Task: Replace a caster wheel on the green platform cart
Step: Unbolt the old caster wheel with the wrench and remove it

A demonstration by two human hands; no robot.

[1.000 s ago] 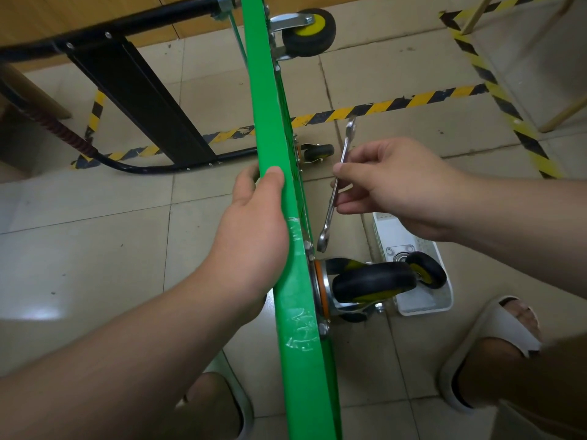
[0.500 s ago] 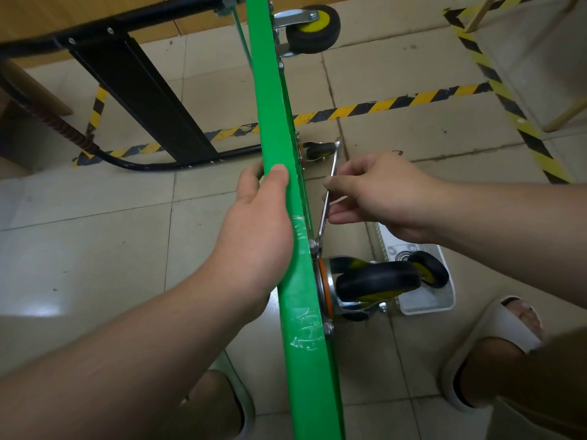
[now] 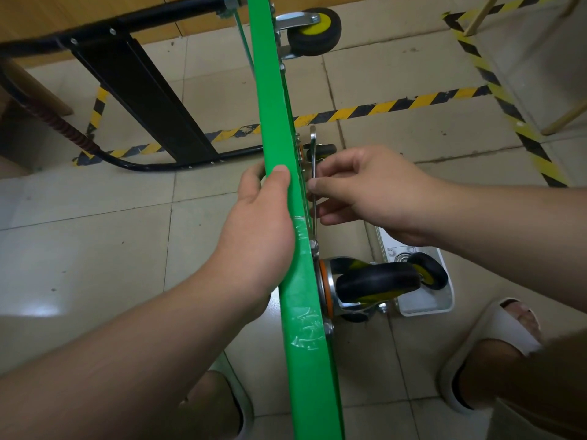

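Note:
The green platform cart [image 3: 276,115] stands on its edge, running from the top to the bottom of the head view. My left hand [image 3: 263,223] grips its upper edge, thumb on top. My right hand [image 3: 365,192] pinches a thin silver wrench [image 3: 313,147] that lies close along the cart's underside, its lower end at a bolt [image 3: 313,246] just above the near caster wheel [image 3: 374,284], black with a yellow hub. Two more casters show on the underside, one in the middle [image 3: 320,150] and one at the far end [image 3: 313,31].
A white tray [image 3: 425,304] on the tiled floor holds a loose caster [image 3: 427,269]. The cart's black folded handle [image 3: 143,90] lies to the left. Yellow-black tape [image 3: 397,104] marks the floor. My feet in white slippers [image 3: 495,344] stand at the bottom, either side of the cart.
My right hand has carried the wrench left, in against the cart's underside, and the wrench's lower end has come down onto the bolt above the near caster. My left hand keeps its grip.

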